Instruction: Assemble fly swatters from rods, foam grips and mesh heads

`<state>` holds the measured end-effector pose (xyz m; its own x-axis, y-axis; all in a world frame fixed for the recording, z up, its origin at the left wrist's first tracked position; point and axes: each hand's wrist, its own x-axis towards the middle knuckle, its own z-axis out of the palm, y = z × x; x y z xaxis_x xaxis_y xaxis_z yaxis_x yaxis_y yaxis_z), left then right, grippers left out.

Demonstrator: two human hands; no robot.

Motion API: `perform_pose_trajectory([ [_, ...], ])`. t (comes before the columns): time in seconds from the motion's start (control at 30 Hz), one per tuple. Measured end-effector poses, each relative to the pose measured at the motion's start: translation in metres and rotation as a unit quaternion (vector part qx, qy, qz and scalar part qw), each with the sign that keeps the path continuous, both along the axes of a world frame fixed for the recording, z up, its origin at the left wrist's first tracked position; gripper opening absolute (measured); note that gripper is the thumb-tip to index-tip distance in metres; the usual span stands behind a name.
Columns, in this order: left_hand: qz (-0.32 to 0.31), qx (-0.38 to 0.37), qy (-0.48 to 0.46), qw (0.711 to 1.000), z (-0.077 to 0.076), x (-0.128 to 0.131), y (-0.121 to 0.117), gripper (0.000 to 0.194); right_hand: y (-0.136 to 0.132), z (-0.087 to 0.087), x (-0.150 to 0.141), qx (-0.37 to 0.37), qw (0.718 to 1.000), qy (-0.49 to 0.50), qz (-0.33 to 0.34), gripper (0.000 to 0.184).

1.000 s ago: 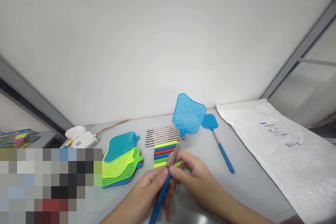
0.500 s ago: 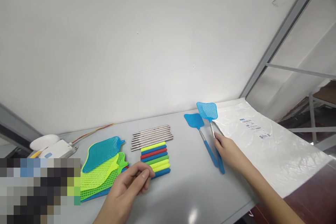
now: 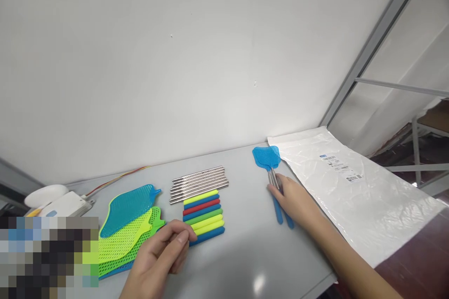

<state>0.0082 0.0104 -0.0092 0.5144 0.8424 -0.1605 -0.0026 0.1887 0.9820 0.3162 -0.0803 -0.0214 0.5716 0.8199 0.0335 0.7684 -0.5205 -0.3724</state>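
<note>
At the right, my right hand [image 3: 293,197] is closed around the metal shafts of two blue fly swatters [image 3: 266,156], whose mesh heads overlap and whose blue grips point toward me. My left hand [image 3: 162,251] hovers at the lower left with curled fingers and the thumb pressed to them; nothing shows in it. Just beyond it lies a row of coloured handle grips [image 3: 202,213] in yellow, blue, red and green, partly covered by the fingers. Thin metal rods [image 3: 199,184] lie side by side behind the grips. Loose swatter heads [image 3: 129,210] in blue, yellow and green overlap at the left.
A white plastic mailing bag [image 3: 328,187] with a printed label covers the table's right side. A white device [image 3: 66,204] with thin wires [image 3: 117,178] stands at the far left. The wall [image 3: 217,65] rises directly behind the grey table [image 3: 242,252].
My right hand has moved the swatter it held left and down onto the other, so the two heads now overlap. My left hand keeps its curled shape; the view has shifted slightly.
</note>
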Motion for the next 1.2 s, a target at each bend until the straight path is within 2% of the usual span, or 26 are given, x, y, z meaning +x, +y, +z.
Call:
perform_pose_trajectory([
  [0.13, 0.002, 0.016, 0.017, 1.000, -0.001, -0.001, 0.000, 0.038, 0.011, -0.003, -0.006, -0.027, 0.999, -0.017, 0.014, 0.026],
  [0.37, 0.005, 0.036, 0.034, 0.999, 0.003, -0.002, -0.003, 0.039, 0.033, 0.001, -0.018, -0.025, 0.995, -0.001, 0.099, 0.025],
  [0.77, 0.025, 0.033, 0.018, 0.999, 0.009, -0.003, -0.006, 0.036, 0.036, 0.002, -0.009, 0.015, 0.998, 0.049, 0.028, 0.026],
  [1.0, 0.035, 0.033, 0.006, 0.999, 0.011, -0.002, -0.008, 0.032, 0.036, -0.005, -0.006, 0.024, 0.999, 0.027, 0.016, 0.040],
  [1.2, 0.022, 0.055, 0.020, 0.998, 0.007, -0.006, -0.003, 0.034, 0.034, -0.005, -0.010, 0.015, 1.000, -0.002, 0.013, 0.038],
])
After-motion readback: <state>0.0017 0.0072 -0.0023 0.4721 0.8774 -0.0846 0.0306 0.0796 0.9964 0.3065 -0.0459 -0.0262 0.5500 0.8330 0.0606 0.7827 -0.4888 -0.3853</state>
